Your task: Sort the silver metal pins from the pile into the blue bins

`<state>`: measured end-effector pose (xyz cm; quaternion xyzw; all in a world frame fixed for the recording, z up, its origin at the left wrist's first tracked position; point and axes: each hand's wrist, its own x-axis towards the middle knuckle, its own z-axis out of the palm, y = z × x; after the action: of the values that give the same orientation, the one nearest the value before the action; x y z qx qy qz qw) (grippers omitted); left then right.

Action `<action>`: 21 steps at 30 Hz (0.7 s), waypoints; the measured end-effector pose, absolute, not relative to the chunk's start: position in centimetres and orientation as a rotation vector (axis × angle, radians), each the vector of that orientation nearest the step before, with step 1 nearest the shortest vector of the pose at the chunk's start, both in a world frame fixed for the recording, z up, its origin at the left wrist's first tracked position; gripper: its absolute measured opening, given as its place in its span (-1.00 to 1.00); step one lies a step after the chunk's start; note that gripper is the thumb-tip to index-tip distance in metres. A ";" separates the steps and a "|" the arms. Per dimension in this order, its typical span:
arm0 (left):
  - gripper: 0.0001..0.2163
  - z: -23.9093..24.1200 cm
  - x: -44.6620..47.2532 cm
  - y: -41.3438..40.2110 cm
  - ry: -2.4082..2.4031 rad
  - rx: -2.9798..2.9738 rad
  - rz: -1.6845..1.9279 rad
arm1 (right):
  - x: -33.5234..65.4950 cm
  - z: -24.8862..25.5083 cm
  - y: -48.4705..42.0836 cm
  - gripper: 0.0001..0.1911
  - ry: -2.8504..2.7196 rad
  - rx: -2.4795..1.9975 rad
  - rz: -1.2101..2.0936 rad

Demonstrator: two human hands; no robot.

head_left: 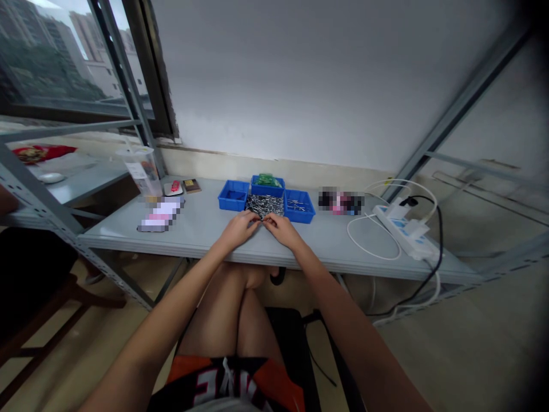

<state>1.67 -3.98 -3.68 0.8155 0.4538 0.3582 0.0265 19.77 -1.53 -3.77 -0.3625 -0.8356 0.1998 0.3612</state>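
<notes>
Many slim, silvery metal pieces (268, 204) look light, stiff, slick, best taken mid-length; I cannot tell left hand's (241, 230) or right hand's (281, 230) grip.

The person's left arm (171, 323) and right arm (343, 320) are bare as far as they show, each narrowing from a broad forearm to a slim wrist, and the left hand (240, 230) and right hand (283, 230) are bare too. Black shorts (171, 397) with orange panels at both sides carry large pale lettering (206, 386), partly pinkish and too cropped to read. A whitish drawstring (227, 371) hangs at the front, above a strip of grey cloth (221, 406) along the bottom edge, and the legs (214, 326) are bare below the shorts.
</notes>
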 end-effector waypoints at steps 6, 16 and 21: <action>-0.82 -3.4 1.7 -4.3 1.331 2.573 1.062 | 19.7 -4.0 -1.3 -0.84 -2.237 -0.961 0.414; -0.82 -3.8 1.7 -4.0 1.558 2.551 1.033 | 19.6 -3.7 -1.6 -0.82 -2.167 -1.004 0.460; -0.80 -3.7 1.8 -4.0 1.463 2.612 0.907 | 19.7 -3.6 -1.8 -0.82 -2.175 -0.957 0.457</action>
<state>1.78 -4.00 -3.72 0.8350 0.4677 0.2899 0.0069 19.67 -1.82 -3.62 -0.3701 -0.8409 0.1768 0.3530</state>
